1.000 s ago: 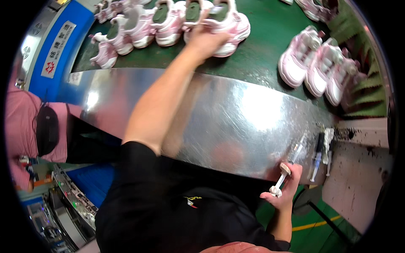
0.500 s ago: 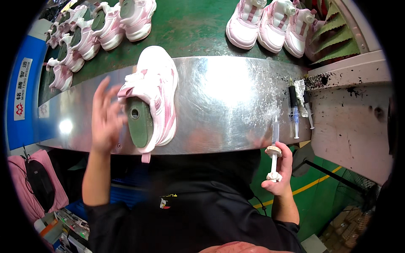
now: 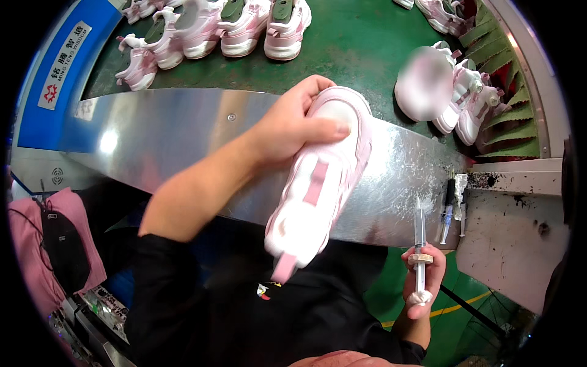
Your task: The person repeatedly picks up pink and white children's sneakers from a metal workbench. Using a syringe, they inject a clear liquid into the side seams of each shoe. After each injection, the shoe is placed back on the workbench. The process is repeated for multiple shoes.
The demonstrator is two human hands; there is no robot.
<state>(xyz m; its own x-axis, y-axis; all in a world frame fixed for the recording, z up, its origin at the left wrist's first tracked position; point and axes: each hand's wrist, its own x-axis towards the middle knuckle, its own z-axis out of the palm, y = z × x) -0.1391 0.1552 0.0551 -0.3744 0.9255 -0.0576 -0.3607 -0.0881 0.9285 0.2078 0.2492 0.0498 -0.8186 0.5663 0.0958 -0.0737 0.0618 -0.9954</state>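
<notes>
Over the steel worktop's [image 3: 159, 137] near edge, my left hand [image 3: 292, 125] clamps the pink-and-white shoe [image 3: 321, 183], sole up, its heel blurred. My right hand [image 3: 420, 278] is closed around a syringe [image 3: 419, 248], palm hidden, below that edge.

Pink-white sneaker [image 3: 318, 183], sole up; upright syringe [image 3: 419, 244]

A green conveyor belt [image 3: 361, 55] carries pink-and-white shoes: a row [image 3: 214, 27] along its far left edge, more [image 3: 468, 101] at its right edge. Against its near edge runs a shiny metal bench [image 3: 177, 140], with syringes [image 3: 452, 205] at its right end.
</notes>
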